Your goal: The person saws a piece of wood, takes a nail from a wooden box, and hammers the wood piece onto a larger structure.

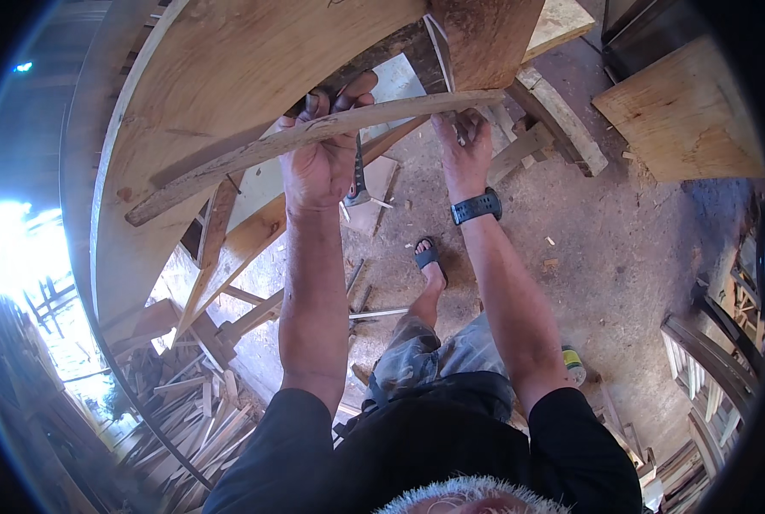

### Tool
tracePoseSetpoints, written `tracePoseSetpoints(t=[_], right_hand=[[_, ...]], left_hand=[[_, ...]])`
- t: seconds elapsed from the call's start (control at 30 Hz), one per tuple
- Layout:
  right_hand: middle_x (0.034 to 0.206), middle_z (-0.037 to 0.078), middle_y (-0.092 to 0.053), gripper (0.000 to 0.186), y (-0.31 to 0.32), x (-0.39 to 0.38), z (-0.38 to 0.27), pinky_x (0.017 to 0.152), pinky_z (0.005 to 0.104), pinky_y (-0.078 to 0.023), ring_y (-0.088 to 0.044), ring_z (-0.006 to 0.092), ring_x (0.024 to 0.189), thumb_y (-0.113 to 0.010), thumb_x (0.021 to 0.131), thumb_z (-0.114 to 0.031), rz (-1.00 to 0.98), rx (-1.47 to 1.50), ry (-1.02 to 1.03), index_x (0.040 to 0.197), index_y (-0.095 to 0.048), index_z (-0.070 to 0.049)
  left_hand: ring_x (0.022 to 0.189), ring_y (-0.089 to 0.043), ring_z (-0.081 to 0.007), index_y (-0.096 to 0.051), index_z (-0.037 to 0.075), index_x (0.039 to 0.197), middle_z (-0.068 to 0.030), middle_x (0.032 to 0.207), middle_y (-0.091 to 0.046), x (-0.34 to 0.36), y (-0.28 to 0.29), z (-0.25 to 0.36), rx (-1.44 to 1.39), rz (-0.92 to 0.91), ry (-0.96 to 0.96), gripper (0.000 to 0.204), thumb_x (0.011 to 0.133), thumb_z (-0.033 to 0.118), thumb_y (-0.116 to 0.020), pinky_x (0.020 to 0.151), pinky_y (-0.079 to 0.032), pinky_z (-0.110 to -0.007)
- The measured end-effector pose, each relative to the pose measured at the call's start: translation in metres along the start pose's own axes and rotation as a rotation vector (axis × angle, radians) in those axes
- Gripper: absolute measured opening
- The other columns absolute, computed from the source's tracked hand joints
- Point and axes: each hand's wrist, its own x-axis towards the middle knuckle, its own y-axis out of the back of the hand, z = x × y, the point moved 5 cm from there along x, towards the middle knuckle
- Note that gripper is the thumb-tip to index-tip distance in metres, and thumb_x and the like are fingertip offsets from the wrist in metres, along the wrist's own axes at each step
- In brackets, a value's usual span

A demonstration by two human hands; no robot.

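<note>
A long, slightly curved wooden strip runs slantwise in front of me, its right end higher than its left. My left hand holds it near the middle, palm turned up behind the wood and fingers curled above it. Close to the strip's right end, my right hand grips from below with bent fingers; a dark watch is on that wrist. Under the strip's left part lies a large curved wooden panel. A dark-handled tool, whose kind I cannot make out, shows beside my left wrist.
Wooden framing stands below the panel. Scrap wood is heaped at the lower left. A plywood sheet is at the far right, and a curved wooden piece lies nearer. Small chips dot the concrete floor.
</note>
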Motion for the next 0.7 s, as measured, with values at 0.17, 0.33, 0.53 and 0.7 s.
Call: tracePoseSetpoints(t=[0.17,0.33,0.53,0.7], right_hand=[[0.123,0.016,-0.067,0.059,-0.003,-0.001,-0.001,0.100,0.0339,-0.050,-0.063,0.0208,0.113,-0.085,0.087,-0.018,-0.018,0.078,-0.067,0.130,-0.053,0.007],[0.128,0.016,-0.063,0.056,-0.003,-0.001,-0.003,0.103,0.0317,-0.050,-0.061,0.0195,0.117,-0.080,0.091,-0.010,-0.054,0.112,-0.065,0.135,-0.050,0.006],[0.123,0.015,-0.067,0.058,-0.002,-0.001,0.004,0.095,0.0323,-0.056,-0.067,0.0212,0.113,-0.076,0.088,0.003,-0.040,0.178,-0.055,0.138,-0.049,0.006],[0.127,0.018,-0.066,0.058,0.010,-0.002,0.016,0.096,0.0327,-0.056,-0.069,0.0231,0.110,-0.072,0.088,0.003,-0.030,0.080,-0.062,0.141,-0.049,0.007]], left_hand=[[0.119,-0.066,-0.0455,-0.070,0.004,0.107,-0.0065,0.102,-0.076,0.004,-0.003,0.001,-0.005,-0.059,-0.028,0.015,0.100,0.017,-0.068,0.103,-0.058,-0.052],[0.116,-0.067,-0.0483,-0.070,0.004,0.105,-0.0053,0.100,-0.076,0.005,-0.001,0.003,0.034,-0.091,-0.059,0.012,0.099,0.014,-0.067,0.099,-0.061,-0.052],[0.121,-0.064,-0.0482,-0.071,0.006,0.100,-0.0128,0.112,-0.074,0.009,0.006,0.009,0.059,-0.160,-0.020,0.020,0.098,0.026,-0.069,0.099,-0.061,-0.050],[0.124,-0.065,-0.0416,-0.073,0.011,0.103,-0.0392,0.135,-0.057,0.012,0.011,0.010,0.170,-0.178,-0.007,0.043,0.091,0.053,-0.074,0.107,-0.055,-0.044]])
